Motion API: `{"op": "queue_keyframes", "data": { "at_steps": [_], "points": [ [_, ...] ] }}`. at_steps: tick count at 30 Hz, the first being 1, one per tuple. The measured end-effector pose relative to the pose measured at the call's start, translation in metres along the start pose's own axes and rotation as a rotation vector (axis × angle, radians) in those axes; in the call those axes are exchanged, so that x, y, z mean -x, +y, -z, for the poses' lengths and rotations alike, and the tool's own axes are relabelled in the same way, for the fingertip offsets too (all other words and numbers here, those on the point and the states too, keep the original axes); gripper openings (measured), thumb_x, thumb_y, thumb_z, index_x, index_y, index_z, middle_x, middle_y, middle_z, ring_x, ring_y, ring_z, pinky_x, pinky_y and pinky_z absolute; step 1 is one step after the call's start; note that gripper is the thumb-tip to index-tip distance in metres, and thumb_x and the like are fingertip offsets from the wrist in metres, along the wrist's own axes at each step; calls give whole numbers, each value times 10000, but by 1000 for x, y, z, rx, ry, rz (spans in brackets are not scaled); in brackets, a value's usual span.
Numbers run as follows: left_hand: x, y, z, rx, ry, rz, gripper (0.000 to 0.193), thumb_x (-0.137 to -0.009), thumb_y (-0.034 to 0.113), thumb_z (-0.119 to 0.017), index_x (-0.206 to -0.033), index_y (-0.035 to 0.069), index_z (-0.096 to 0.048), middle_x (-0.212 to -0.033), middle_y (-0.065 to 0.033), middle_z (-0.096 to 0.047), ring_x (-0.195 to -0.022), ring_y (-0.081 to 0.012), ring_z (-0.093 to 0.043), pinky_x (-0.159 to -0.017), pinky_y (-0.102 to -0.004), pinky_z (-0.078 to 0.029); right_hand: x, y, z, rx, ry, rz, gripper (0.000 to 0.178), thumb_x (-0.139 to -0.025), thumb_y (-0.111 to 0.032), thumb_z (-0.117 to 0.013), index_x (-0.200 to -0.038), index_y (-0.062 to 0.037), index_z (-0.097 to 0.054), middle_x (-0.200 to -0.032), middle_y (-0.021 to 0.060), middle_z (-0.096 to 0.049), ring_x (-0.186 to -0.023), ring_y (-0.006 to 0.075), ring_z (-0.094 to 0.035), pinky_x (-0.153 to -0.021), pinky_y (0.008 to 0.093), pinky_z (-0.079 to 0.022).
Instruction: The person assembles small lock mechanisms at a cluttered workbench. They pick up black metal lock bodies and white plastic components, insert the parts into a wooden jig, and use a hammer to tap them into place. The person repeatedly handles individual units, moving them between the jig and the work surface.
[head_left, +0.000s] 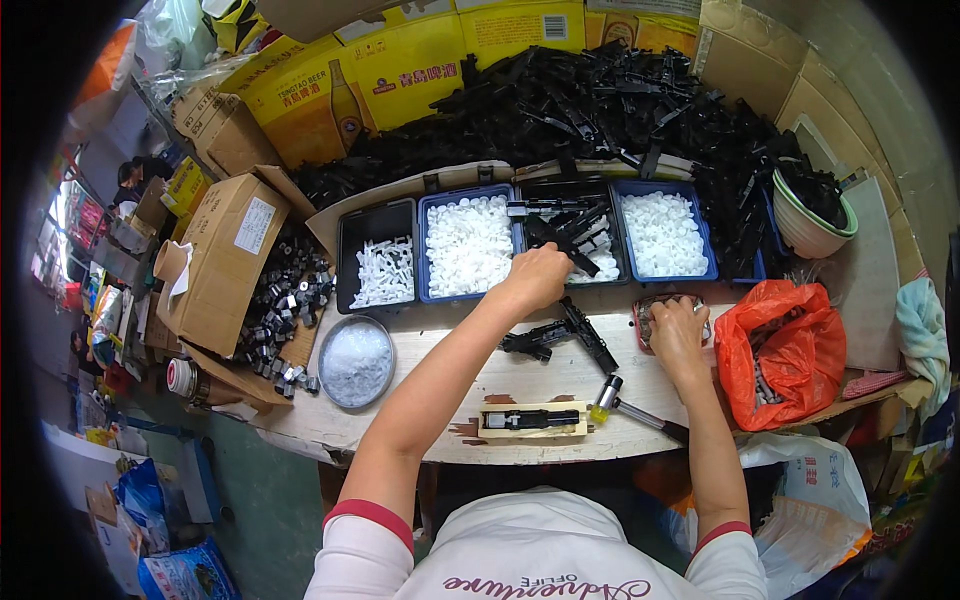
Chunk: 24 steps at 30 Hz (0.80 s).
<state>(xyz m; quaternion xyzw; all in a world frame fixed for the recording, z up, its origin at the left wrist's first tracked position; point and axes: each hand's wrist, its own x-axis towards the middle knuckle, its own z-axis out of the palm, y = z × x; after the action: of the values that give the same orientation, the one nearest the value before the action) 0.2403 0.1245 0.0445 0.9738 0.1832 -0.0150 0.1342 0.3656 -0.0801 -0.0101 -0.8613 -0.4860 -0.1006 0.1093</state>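
My left hand point(541, 277) reaches over the dark middle bin, its fingers closed on a black plastic toy-gun part point(566, 240). Beneath it, more black parts lie across the bin's white pieces. My right hand point(680, 335) dips with bent fingers into a small red container point(641, 322); whatever its fingertips grip is hidden. Between my arms lie black toy-gun halves point(588, 335). Nearer to me, a black part sits in a pale wooden fixture point(533, 420). A hammer point(640, 413) with a yellow-tipped head rests to the right of it.
Bins of white plastic pieces point(468, 245) line the back, before a big heap of black parts point(600, 105). On the left are a round dish point(357, 362) and a carton point(225, 265) beside dark metallic-looking pieces. A red plastic bag point(785, 350) stands at the right.
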Motion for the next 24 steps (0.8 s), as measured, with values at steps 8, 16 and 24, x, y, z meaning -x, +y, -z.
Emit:
{"op": "queue_keyframes", "data": {
  "at_steps": [8,16,24],
  "points": [
    [-5,-14,10,121,-119,-98,185,-758,61,-565,-927,48,-640,-938,-152,-555,-943,-315,-537,-791,-359,-442,5,4,7,-54,36,-8,72,-740,-110,-574,-791,-59,-573,-819,83,-590,-871,270,-505,-756,450,-312],
    [8,-25,6,612,165,10,117,-783,-4,-580,-888,-28,-626,-759,-134,-613,-609,-199,-598,-545,-282,-483,9,-3,26,-142,56,64,76,-711,-133,-581,-723,-66,-547,-749,66,-574,-803,244,-510,-736,422,-312],
    [99,26,-18,1636,70,105,127,-825,31,-592,-899,-73,-591,-758,-110,-615,-640,-168,-621,-541,-260,-528,16,-66,58,-248,126,496,92,-659,-88,-626,-672,-98,-536,-658,36,-508,-721,206,-496,-715,388,-321]
  ]
}}
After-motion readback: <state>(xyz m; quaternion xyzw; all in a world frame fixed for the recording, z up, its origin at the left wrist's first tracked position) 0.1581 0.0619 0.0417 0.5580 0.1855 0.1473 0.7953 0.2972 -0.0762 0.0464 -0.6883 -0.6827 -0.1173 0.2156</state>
